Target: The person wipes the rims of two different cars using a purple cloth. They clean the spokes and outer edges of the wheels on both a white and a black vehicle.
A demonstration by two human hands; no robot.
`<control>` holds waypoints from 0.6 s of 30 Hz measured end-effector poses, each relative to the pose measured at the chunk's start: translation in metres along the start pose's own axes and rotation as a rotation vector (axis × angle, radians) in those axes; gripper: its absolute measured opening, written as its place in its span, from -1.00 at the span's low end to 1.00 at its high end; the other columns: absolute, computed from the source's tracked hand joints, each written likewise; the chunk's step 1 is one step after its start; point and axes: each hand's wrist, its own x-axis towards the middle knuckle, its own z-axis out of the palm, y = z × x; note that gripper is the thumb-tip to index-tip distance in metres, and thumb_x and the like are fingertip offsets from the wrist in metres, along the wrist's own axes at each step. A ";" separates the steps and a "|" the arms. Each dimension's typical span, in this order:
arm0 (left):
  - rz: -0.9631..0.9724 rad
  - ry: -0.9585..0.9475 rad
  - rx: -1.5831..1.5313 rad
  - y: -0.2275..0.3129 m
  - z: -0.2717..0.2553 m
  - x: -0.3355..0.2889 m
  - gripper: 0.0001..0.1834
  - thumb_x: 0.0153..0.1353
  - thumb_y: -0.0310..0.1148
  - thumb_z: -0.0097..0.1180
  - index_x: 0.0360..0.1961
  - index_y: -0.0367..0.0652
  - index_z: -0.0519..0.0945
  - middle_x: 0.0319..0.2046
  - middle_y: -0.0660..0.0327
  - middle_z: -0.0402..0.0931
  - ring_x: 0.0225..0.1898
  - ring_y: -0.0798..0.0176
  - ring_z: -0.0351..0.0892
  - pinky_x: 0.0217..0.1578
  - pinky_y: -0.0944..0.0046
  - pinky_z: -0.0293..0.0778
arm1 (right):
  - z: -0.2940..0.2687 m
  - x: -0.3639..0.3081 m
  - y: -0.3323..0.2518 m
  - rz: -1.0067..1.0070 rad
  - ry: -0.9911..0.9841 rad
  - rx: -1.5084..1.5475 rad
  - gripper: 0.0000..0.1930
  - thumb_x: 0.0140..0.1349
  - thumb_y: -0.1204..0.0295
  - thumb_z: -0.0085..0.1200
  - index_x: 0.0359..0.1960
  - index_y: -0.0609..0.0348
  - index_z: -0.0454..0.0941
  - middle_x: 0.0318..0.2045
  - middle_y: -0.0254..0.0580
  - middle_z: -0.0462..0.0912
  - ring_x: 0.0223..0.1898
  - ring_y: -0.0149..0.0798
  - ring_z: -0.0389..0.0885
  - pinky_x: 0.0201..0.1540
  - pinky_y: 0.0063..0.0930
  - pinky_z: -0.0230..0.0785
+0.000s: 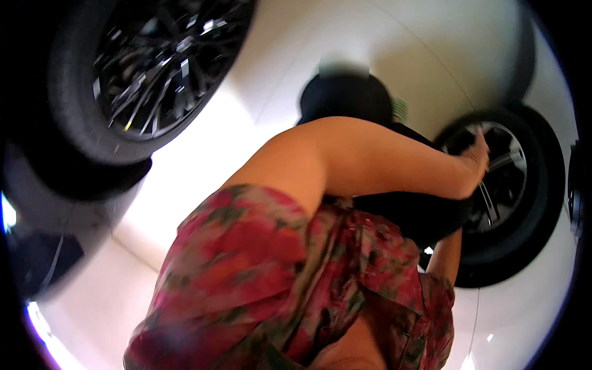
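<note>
My left arm crosses from the lower left toward the right, bare below a red floral sleeve. At its end, my left hand (477,158) lies over the face of a wheel with a black tyre (542,185) and silver-and-black spokes. A finger stretches upward near the rim, and nothing shows held in this hand. The wheel stands on edge at the right. My right forearm reaches up beside the lower side of that tyre, but the hand itself is hidden behind my dark-clothed leg (419,216).
A larger wheel (179,68) with dark multi-spoke rim stands at the upper left, beside a glossy dark surface (68,228). My black-clad knee (345,95) is in the middle. Pale floor tiles (425,37) have thin joint lines. Another dark object (575,185) edges the far right.
</note>
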 end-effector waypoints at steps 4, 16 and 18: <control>0.080 -0.026 0.227 0.001 0.017 0.009 -0.31 0.10 0.09 0.16 0.25 0.12 0.39 0.24 0.17 0.29 0.27 -0.11 0.21 0.19 -0.52 0.06 | 0.000 -0.012 0.009 0.034 -0.047 -0.063 -0.67 0.23 0.29 0.06 0.02 0.04 0.43 -0.01 -0.05 0.47 -0.07 0.06 0.50 -0.16 -0.02 0.43; -0.619 -0.084 -0.770 0.018 0.045 0.042 -0.46 0.30 0.11 -0.10 0.24 0.17 0.39 0.23 0.18 0.31 0.28 0.01 0.20 0.23 -0.20 0.18 | 0.001 0.001 0.091 -0.030 0.227 -0.200 -0.64 0.23 0.13 0.10 -0.01 -0.01 0.47 0.09 -0.04 0.44 -0.02 0.19 0.47 -0.25 0.06 0.49; -0.949 0.023 -1.623 0.019 0.034 0.032 -0.38 0.30 0.22 -0.21 0.21 0.09 0.42 0.15 0.12 0.41 0.21 0.05 0.32 0.20 -0.03 0.24 | 0.029 0.000 0.081 -0.022 0.189 -0.131 -0.70 0.22 0.15 0.06 -0.12 0.01 0.52 -0.03 -0.07 0.49 -0.10 0.11 0.51 -0.29 0.00 0.47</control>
